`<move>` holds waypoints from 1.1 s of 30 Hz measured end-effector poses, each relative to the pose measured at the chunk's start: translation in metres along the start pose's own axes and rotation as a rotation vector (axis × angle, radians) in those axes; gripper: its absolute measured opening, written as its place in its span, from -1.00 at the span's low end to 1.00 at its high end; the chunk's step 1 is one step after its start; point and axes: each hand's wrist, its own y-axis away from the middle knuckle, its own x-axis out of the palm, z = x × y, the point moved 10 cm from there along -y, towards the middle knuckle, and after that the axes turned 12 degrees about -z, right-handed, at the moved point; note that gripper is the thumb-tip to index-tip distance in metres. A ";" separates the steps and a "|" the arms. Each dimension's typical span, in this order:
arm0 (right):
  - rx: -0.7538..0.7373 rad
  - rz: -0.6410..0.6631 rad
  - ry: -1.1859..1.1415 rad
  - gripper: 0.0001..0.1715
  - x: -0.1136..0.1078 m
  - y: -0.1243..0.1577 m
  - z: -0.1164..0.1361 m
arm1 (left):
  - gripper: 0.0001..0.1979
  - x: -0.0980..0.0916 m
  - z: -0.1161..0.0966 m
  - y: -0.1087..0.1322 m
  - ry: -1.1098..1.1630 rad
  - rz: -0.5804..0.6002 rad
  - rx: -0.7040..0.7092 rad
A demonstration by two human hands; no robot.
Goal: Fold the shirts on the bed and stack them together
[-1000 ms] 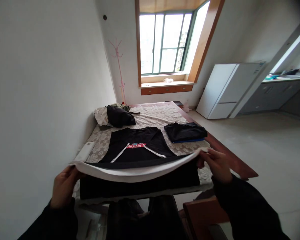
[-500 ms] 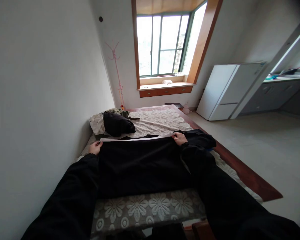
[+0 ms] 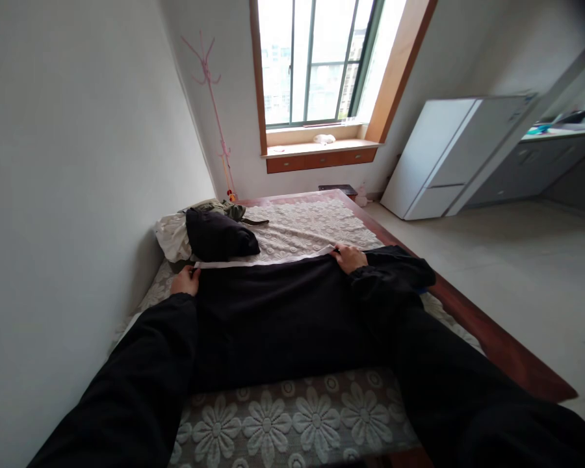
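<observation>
A black garment (image 3: 277, 318) with a white strip (image 3: 268, 261) along its far edge spreads between my hands. My left hand (image 3: 185, 281) is closed on its far left corner. Farther right, my right hand (image 3: 350, 258) pinches the same edge, which sags slightly between the two hands. Underneath is a table with a floral lace tablecloth (image 3: 268, 422). Another piece of dark cloth (image 3: 402, 263) lies just beyond my right wrist; whether it belongs to the garment I cannot tell.
Bunched black clothing (image 3: 219, 234) and pale cloth (image 3: 170, 237) lie at the table's far left, by the wall. Reddish-brown tabletop (image 3: 507, 351) shows along the right. Behind stand a pink coat rack (image 3: 214, 110), a window (image 3: 316, 65) and a white refrigerator (image 3: 448, 156).
The view has tipped downward. The garment's white edge has come down toward the table, and the dark folds that showed behind it are no longer visible. Both hands keep their hold.
</observation>
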 end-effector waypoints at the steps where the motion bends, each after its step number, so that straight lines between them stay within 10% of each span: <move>1: -0.002 0.008 0.012 -0.46 0.002 -0.001 0.000 | -0.60 0.001 0.001 0.000 -0.018 0.005 0.004; 12: -0.025 0.026 0.058 -0.43 0.004 0.001 -0.001 | -0.53 0.000 -0.012 0.006 -0.174 -0.007 0.120; 18: -0.419 0.051 0.038 -0.59 -0.003 0.000 0.043 | -0.66 0.001 -0.050 0.009 -0.177 0.084 0.445; 22: -0.421 0.134 0.077 -0.66 0.010 -0.012 0.049 | -0.73 0.007 -0.066 0.007 -0.194 0.161 0.547; 33: -0.356 0.166 0.071 -0.69 0.021 -0.022 0.047 | -0.69 0.006 -0.057 -0.010 -0.356 0.110 0.398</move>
